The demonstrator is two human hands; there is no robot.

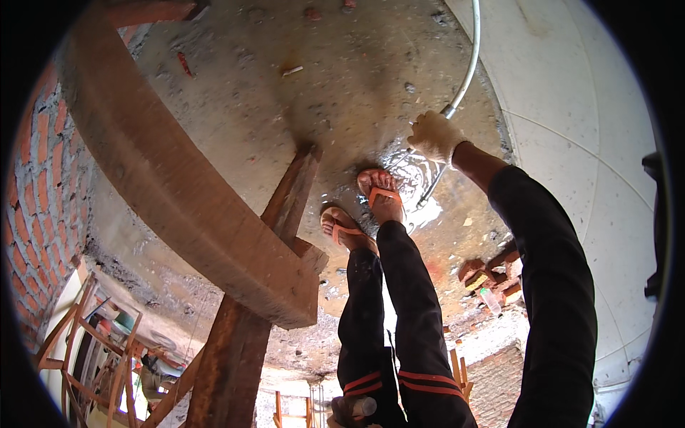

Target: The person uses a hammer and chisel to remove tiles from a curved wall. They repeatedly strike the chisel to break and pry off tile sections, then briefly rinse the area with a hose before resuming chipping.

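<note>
My right hand (435, 137), in a pale work glove, is closed around the metal-ended grip of a white hose (474, 50). A thin dark rod (432, 187) runs down from that fist toward the wet floor near my right foot. At the lower edge, a small pale part of my left hand (337, 422) shows against a dark cylindrical object (353, 407) with a rounded grey end. Its fingers seem closed about this object, whose kind I cannot make out. Most of that hand lies outside the picture.
My sandalled feet (382, 192) stand on wet, rough ground (342, 93). A thick wooden beam (185, 192) on a post (232, 357) crosses the left side. A brick wall (39, 207) rises farther left, a large pale surface (564, 93) at right. Broken bricks (510, 267) and a plastic bottle (490, 301) lie nearby.
</note>
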